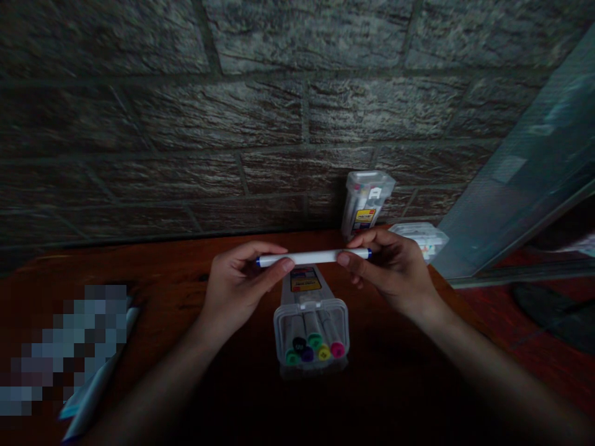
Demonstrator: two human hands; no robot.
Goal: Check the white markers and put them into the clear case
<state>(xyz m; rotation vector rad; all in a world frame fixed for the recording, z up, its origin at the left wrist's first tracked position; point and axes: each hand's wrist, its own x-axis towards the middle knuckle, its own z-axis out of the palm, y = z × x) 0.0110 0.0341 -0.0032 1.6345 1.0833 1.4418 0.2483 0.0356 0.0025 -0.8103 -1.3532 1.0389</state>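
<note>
Marker (313, 257): white, blue at both ends, held level in midair over the table (158, 266), above the far part of the lying case.
Left hand (237, 282): grasping the marker near one end, thumb in front.
Right hand (395, 272): pinching the other end, thumb and fingers.
Lying case (311, 305): clear, mid-table, end toward the wearer; inside, pens (315, 339) with black, green, purple, yellow and pink ends.
Upright case (360, 210): labelled, by the table's back edge, near the stone wall (269, 111).
Third case (418, 232): near the back right corner, partly behind the right hand.
Table's left side: slim pens (100, 387) beside a pixelated patch, contents unreadable.
</note>
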